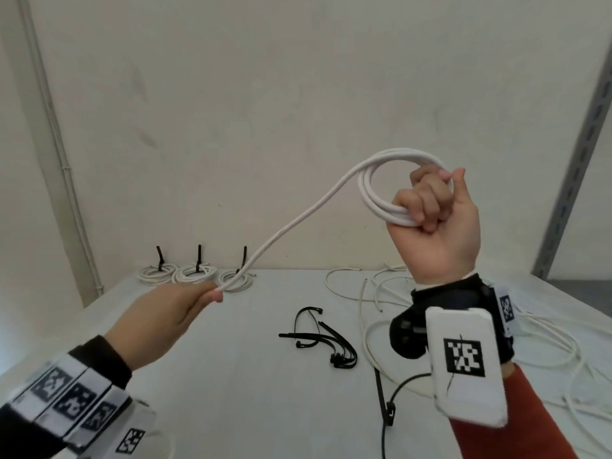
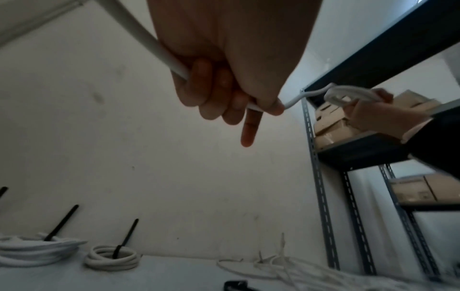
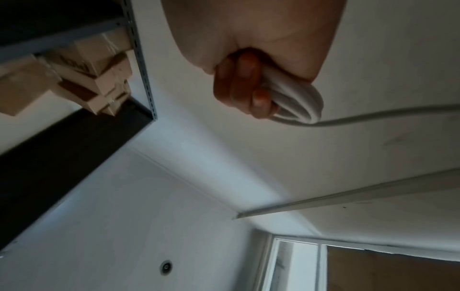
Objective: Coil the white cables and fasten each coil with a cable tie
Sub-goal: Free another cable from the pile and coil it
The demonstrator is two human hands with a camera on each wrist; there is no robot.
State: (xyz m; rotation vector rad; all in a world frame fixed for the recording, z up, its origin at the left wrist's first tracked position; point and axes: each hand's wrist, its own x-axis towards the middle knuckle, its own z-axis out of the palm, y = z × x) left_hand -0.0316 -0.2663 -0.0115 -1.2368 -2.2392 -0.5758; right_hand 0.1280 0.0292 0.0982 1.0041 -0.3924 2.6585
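Observation:
My right hand [image 1: 430,207] is raised above the table, its fingers curled round a coil of white cable [image 1: 374,190] of a few loops, seen also in the right wrist view [image 3: 298,102]. From the coil a straight run of cable [image 1: 291,226] slopes down left to my left hand [image 1: 205,294], which pinches it between thumb and fingers [image 2: 268,106]. In the left wrist view the cable [image 2: 149,41] passes on through the palm. Black cable ties [image 1: 328,339] lie loose mid-table.
Three tied white coils [image 1: 195,274] with upright black tie tails sit along the table's far edge. Loose white cables [image 1: 390,293] sprawl over the right side. One long black tie [image 1: 384,399] lies near the front. A metal shelf rack [image 2: 321,187] with boxes stands to the right.

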